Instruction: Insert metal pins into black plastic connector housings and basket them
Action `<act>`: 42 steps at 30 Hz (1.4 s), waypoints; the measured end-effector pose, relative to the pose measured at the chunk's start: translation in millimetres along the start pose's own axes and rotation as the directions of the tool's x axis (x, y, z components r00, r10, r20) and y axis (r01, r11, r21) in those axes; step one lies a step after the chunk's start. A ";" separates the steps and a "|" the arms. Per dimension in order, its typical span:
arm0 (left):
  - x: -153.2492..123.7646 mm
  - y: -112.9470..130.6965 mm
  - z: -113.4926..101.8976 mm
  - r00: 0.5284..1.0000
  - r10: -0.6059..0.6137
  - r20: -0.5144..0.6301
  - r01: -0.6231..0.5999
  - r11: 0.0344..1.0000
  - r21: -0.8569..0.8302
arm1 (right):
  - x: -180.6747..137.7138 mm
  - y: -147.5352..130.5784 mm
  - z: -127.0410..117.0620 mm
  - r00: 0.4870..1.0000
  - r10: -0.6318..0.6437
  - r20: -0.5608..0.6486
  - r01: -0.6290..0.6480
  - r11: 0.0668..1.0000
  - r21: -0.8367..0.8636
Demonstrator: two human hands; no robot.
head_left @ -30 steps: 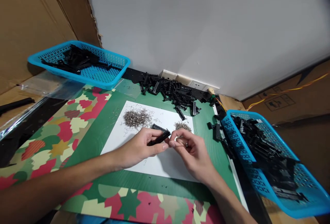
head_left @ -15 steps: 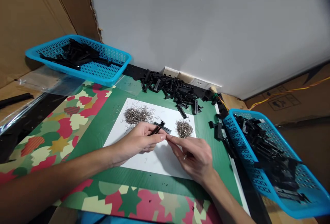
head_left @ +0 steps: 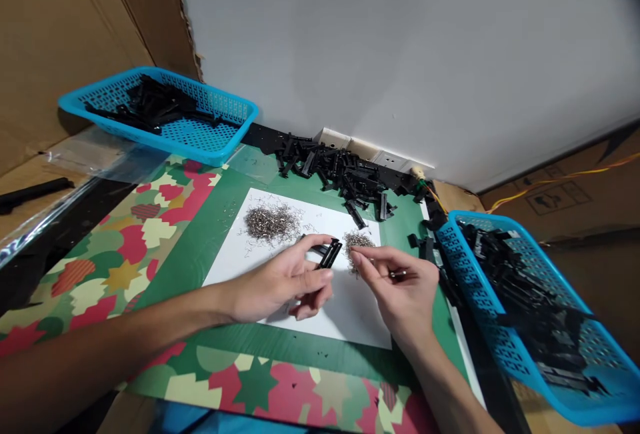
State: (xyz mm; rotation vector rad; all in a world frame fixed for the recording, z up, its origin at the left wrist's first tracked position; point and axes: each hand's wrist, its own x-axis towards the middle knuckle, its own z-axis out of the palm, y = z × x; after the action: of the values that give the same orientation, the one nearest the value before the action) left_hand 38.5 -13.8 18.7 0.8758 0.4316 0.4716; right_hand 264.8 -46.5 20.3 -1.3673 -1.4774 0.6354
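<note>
L hand (head_left: 290,281) is gripping blk plastic pc. (head_left: 331,253) above white sheet (head_left: 235,254), its long axis slanting away rightward, while R hand (head_left: 407,287), grasp can't tell, is hovering nearer, thumb and index just beside RH metal-bits pile (head_left: 361,239).

Just 1 camera on this setup, worn on the person's head, so it looks out from about eye level, forward and down over their own arms. It's pretty close in: the bare left hand (head_left: 287,284) and bare right hand (head_left: 403,287) sit near mid-frame, forearms running in from the 2 bottom corners. The flat white paper sheet (head_left: 325,317) is under them, and the plain pale-grey wall (head_left: 370,47) fills most of the top. Wide view too, catching a blue perforated plastic basket (head_left: 240,137) far left and another (head_left: 473,287) nearer on the right.
</note>
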 end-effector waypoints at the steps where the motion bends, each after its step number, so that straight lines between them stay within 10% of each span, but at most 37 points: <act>1: 0.4 -2.0 -1.0 1.000 0.002 0.013 -0.002 1.000 0.017 | 0.9 0.2 0.0 1.000 0.028 0.003 -0.028 0.999 0.031; 42: -9.6 -6.7 3.0 0.995 -0.085 -0.059 0.097 0.966 0.238 | -7.9 4.2 13.8 0.989 -0.147 0.002 0.145 0.971 -0.192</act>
State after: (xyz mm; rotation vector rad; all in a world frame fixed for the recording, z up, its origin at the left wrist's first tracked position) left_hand 33.6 -24.7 16.6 1.0757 0.5793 0.3606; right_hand 253.3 -49.8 9.0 -1.3890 -1.6461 0.3986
